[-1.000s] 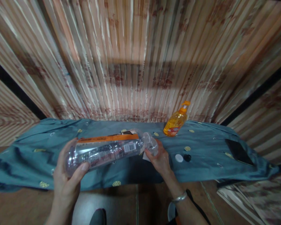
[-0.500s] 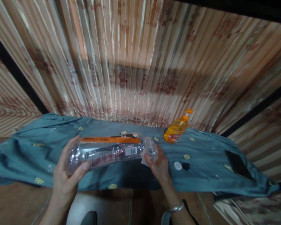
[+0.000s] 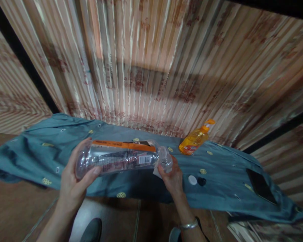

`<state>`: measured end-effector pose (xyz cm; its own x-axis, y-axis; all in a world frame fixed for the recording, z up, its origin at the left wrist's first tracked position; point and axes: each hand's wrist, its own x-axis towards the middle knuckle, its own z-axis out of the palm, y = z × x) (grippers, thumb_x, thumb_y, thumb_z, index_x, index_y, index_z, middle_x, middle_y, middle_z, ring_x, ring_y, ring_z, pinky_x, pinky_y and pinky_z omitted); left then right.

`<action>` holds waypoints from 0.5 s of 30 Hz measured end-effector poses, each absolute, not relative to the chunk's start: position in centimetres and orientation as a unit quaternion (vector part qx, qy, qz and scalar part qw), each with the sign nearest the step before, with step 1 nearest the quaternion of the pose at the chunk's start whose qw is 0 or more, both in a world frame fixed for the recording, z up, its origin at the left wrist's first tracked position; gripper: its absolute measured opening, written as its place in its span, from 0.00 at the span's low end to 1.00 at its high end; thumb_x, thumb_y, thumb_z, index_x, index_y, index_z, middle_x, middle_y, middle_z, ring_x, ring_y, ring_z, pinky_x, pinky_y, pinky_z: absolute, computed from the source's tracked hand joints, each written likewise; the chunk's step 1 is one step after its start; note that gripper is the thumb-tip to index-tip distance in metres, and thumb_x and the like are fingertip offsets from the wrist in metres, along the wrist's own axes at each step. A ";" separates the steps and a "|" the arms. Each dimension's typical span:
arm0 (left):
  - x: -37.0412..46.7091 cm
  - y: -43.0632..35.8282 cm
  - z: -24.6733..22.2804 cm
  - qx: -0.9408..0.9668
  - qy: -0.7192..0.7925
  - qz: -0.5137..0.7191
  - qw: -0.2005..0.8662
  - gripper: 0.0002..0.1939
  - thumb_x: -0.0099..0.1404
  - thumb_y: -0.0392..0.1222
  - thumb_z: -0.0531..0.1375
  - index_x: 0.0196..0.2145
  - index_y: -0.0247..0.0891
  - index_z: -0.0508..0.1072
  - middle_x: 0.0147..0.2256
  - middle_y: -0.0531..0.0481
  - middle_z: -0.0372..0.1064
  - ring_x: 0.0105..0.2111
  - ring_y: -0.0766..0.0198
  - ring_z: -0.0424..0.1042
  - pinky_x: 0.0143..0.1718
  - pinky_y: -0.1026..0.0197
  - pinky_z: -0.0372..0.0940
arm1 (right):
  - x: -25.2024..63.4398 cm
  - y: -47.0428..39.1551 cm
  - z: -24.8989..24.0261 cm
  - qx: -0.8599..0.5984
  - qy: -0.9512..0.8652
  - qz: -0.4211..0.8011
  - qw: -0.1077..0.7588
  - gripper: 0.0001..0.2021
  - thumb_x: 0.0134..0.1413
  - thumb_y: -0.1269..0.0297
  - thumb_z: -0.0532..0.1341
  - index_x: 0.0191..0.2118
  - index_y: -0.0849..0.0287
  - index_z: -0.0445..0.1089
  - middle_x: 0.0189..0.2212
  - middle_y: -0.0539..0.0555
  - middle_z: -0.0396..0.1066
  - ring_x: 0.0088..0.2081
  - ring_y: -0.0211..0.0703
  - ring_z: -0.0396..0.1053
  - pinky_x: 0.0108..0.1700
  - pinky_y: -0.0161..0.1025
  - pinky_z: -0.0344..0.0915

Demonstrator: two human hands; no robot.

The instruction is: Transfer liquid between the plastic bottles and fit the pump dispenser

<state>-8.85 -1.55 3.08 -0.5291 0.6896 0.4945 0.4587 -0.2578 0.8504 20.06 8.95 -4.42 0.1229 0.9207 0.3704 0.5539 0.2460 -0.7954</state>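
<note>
A large clear plastic bottle (image 3: 123, 159) with an orange-edged label and a barcode lies sideways in the air over the blue cloth. My left hand (image 3: 77, 178) is wrapped round its base, thumb along the near side. At the neck end, my right hand (image 3: 173, 178) closes on a small clear plastic container (image 3: 166, 161), which sits against the bottle's mouth; whether the two are joined I cannot tell. A bit of white material (image 3: 157, 173) shows beside the right fingers. Close to that hand, a white cap (image 3: 192, 180) and a black cap (image 3: 201, 181) lie on the cloth.
An orange pump bottle (image 3: 194, 141) stands at the back of the blue patterned cloth (image 3: 111, 126). A dark phone-like slab (image 3: 261, 186) rests at the right. Behind hangs a striped curtain (image 3: 141, 84), with dark poles at both sides.
The view has shifted and tilted slightly, so the scene sits a little differently. Both hands keep the same hold on the bottle and the small container.
</note>
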 end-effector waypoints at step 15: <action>-7.8 -1.7 4.1 0.432 0.585 0.668 0.154 0.45 0.48 0.60 0.71 0.62 0.46 0.70 0.60 0.43 0.70 0.60 0.36 0.67 0.65 0.35 0.56 | 20.1 9.0 -3.7 -0.595 -0.611 0.239 0.464 0.33 0.44 0.48 0.64 0.55 0.61 0.69 0.47 0.64 0.79 0.48 0.63 0.78 0.51 0.56 0.72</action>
<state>-7.78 -1.74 4.13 -0.5793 0.7116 0.3976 0.3003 -0.2672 0.9157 20.06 8.99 -3.71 0.1387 0.9491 0.2826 0.5055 0.1776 -0.8444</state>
